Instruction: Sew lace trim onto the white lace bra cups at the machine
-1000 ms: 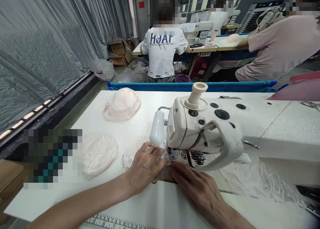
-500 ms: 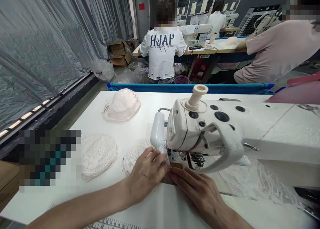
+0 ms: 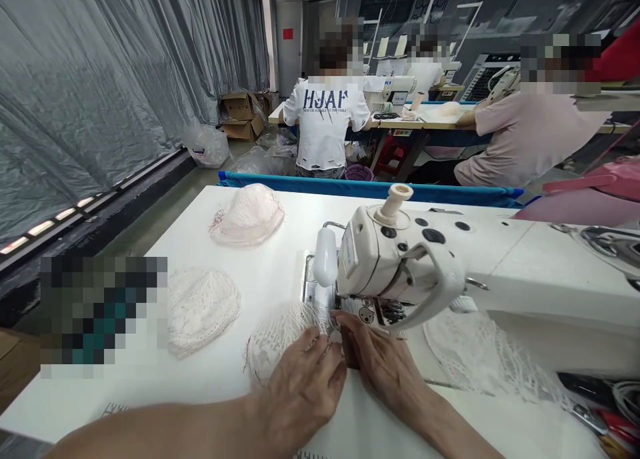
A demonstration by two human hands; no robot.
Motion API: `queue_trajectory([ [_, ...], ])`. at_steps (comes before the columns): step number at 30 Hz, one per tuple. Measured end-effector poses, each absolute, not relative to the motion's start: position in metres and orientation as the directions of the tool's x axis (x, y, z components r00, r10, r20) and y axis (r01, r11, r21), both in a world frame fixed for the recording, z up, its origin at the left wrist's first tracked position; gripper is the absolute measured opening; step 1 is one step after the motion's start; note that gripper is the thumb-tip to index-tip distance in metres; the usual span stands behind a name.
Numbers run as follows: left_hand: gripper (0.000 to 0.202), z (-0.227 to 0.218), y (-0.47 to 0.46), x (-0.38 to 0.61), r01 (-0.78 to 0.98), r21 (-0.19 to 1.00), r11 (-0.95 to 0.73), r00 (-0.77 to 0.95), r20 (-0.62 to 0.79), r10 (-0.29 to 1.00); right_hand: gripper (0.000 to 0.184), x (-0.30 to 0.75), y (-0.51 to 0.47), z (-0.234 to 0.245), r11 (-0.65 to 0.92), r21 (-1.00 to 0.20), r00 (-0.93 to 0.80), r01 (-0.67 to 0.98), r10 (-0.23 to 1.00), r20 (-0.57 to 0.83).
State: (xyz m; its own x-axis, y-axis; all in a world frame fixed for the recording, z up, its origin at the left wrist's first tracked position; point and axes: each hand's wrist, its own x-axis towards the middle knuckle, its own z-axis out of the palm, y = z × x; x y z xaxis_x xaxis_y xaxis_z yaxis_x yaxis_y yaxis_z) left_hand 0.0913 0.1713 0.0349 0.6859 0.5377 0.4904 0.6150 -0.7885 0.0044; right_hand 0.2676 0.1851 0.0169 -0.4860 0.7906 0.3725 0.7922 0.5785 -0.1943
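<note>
My left hand [image 3: 303, 385] lies on a white lace cup piece [image 3: 277, 342] on the white table [image 3: 260, 272], its fingers pinching the lace edge just in front of the sewing machine [image 3: 400, 259]. My right hand [image 3: 380, 362] presses flat beside it, fingertips at the same lace edge below the machine's head. The needle area is hidden behind the machine's head.
Two more lace cups lie to the left: one [image 3: 203, 309] near me, one [image 3: 247, 215] farther back. White lace fabric [image 3: 480, 355] spreads under the machine arm at right. Cables and tools [image 3: 605, 405] sit at the right edge. Other people sit at sewing tables behind a blue rail [image 3: 370, 189].
Both my hands have drawn back toward me with the lace piece, away from the machine's head. The view has tilted up a little.
</note>
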Motion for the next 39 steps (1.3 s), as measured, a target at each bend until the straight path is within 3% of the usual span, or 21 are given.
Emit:
queue_trajectory([
  [10,0.017,0.049,0.198,0.081,0.572,-0.054,-0.819,0.788,0.315,0.529,0.044,0.277,0.183,0.019,0.562,-0.228,-0.471,0.795,0.809,0.352],
  [14,0.016,0.053,0.212,0.077,0.597,-0.050,-0.801,0.783,0.253,0.568,0.044,0.285,0.180,0.022,0.653,-0.238,-0.548,0.719,0.743,0.384],
  [21,0.026,0.051,0.220,0.076,0.600,0.003,-0.800,0.767,0.284,0.576,0.033,0.285,0.179,0.026,0.732,-0.259,-0.594,0.630,0.669,0.446],
  [27,0.014,0.051,0.219,0.079,0.611,-0.007,-0.792,0.767,0.253,0.590,0.033,0.284,0.181,0.029,0.746,-0.236,-0.598,0.622,0.648,0.472],
  [39,0.019,0.045,0.221,0.078,0.589,0.026,-0.808,0.772,0.276,0.572,0.031,0.282,0.180,0.030,0.754,-0.218,-0.622,0.619,0.641,0.451],
])
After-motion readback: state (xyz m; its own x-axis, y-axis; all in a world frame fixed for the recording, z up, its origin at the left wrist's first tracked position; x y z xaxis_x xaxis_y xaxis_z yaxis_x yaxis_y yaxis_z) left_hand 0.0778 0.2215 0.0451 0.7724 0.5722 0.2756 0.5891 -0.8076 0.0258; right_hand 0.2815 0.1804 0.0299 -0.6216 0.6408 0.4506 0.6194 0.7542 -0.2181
